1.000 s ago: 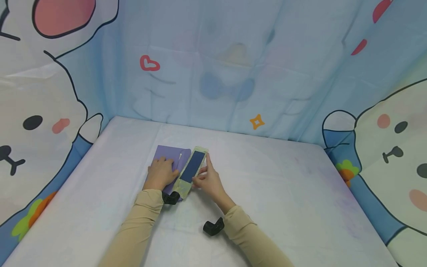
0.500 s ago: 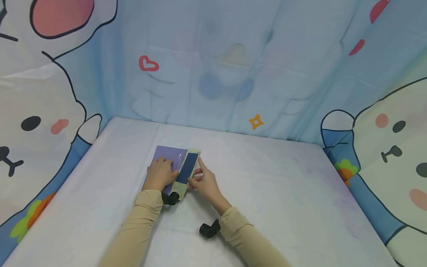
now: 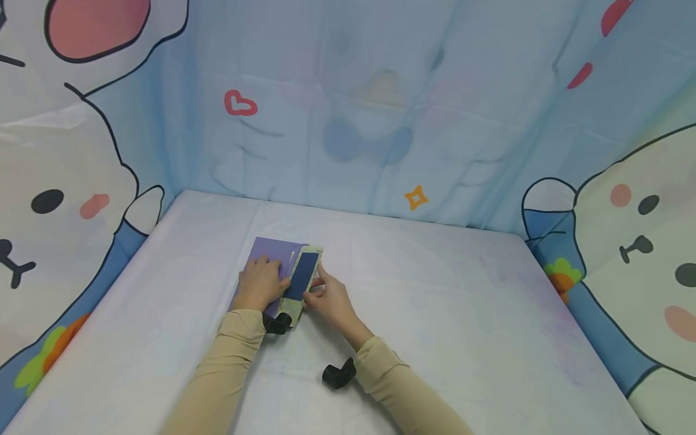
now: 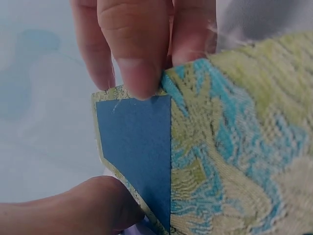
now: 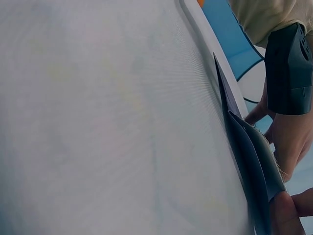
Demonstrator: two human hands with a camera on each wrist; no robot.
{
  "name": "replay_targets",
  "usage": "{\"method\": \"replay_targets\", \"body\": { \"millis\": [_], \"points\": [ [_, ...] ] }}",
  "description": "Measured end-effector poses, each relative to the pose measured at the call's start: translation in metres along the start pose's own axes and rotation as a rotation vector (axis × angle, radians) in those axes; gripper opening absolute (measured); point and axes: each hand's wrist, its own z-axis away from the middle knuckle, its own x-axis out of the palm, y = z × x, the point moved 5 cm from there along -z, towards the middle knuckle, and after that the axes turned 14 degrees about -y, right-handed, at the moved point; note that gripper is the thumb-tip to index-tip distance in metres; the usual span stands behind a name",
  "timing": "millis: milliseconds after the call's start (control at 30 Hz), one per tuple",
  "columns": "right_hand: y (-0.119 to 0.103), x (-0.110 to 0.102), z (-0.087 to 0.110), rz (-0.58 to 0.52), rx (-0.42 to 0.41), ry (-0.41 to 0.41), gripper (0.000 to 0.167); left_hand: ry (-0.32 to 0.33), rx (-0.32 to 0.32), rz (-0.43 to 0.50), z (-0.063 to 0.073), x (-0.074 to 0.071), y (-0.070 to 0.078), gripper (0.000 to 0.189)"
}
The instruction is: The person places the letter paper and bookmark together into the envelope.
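Note:
A flat purple booklet (image 3: 273,245) lies on the table, with a flap (image 3: 302,275) along its right side. The flap is blue in the middle and bordered by green and turquoise patterned fabric (image 4: 234,132), seen close in the left wrist view. My left hand (image 3: 260,283) rests on the purple part, its thumb near the flap's left edge. My right hand (image 3: 333,302) pinches the flap's right edge. In the right wrist view, the flap (image 5: 257,144) stands a little apart from the layer below. A thin pale stick-like piece (image 3: 292,257) shows on the purple part.
A white cloth covers the table (image 3: 435,314). Behind it hangs a blue curtain (image 3: 348,121) with cartoon animals at both sides. A black wrist device (image 3: 277,324) sits at the left wrist, another black device (image 3: 338,373) at the right.
The flap has swung left and down over the purple part, with my right hand following it leftward. My left hand has stayed in place on the booklet.

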Motion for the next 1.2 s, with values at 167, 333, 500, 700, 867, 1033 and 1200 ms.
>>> {"method": "replay_targets", "body": {
  "millis": [167, 333, 500, 700, 867, 1033, 1200],
  "points": [
    [0.000, 0.002, -0.001, 0.057, 0.017, -0.013, 0.076, 0.001, 0.001, 0.003, 0.000, 0.000, 0.000, 0.050],
    [-0.002, 0.004, -0.001, 0.140, 0.014, -0.020, 0.067, -0.001, 0.010, 0.013, 0.000, 0.000, 0.000, 0.049],
    [-0.003, 0.005, 0.002, 0.214, 0.038, -0.022, 0.062, -0.003, 0.016, 0.012, -0.001, 0.001, 0.001, 0.049],
    [-0.008, 0.010, 0.017, 0.245, 0.052, -0.079, 0.055, 0.002, 0.008, 0.005, -0.002, 0.001, 0.000, 0.050],
    [-0.009, 0.017, 0.035, 0.181, 0.049, -0.131, 0.057, -0.005, 0.000, -0.001, -0.002, 0.001, 0.000, 0.051],
    [-0.014, 0.018, 0.044, 0.107, 0.017, -0.125, 0.058, 0.002, -0.003, 0.001, -0.002, 0.000, 0.000, 0.051],
    [-0.017, 0.019, 0.045, 0.086, -0.001, -0.091, 0.056, 0.001, -0.004, 0.004, -0.002, 0.002, -0.001, 0.051]
  ]
}}
